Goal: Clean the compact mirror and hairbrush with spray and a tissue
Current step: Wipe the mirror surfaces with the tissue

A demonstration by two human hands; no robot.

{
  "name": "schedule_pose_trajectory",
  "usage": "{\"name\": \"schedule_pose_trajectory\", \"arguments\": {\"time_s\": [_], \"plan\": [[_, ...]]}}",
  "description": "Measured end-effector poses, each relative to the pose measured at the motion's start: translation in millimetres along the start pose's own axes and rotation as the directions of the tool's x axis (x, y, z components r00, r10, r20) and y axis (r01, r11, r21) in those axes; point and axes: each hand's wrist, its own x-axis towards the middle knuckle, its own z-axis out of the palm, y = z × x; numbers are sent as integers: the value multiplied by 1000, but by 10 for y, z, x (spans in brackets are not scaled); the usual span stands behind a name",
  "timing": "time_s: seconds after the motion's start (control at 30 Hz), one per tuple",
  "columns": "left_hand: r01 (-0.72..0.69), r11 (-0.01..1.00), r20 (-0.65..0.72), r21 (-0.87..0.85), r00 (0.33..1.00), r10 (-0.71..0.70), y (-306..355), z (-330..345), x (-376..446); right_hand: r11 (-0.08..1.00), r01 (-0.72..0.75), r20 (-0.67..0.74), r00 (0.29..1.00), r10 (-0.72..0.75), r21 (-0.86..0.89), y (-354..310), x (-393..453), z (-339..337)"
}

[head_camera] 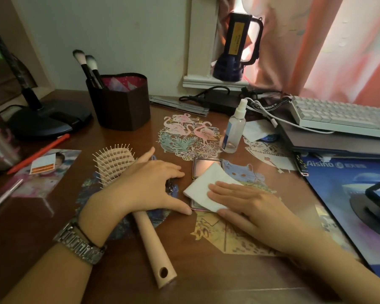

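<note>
Wiping the compact mirror, hairbrush not started.

Centre-left: hairbrush (127, 183) lies flat, handle toward lower centre; left hand (147, 185) rests over it, fingers spread and relaxed, thumb tip bracing the compact mirror (203, 172). Centre: right hand (244, 202) presses the tissue (208, 187) onto the open mirror with flat fingers. Spray bottle (234, 128) stands upright, upper centre-right. Next, probably: finish both panes, then spray the brush.

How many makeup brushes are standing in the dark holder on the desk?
2. Both makeup brushes stand side by side in the holder's left corner, bristles up. Shorter ones inside may be hidden.
</note>
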Motion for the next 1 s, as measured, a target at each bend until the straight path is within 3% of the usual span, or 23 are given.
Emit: {"name": "schedule_pose_trajectory", "arguments": {"time_s": [0.23,1.0], "plan": [[5,1000,8,-6,1000,-4,6,-18,-1,998,58,14,998,-58,-12,-91,198,57],[48,999,104,-13,993,-47,86,-137,-70,998,38,-16,999,-39,-48,-122,241,102]]}}
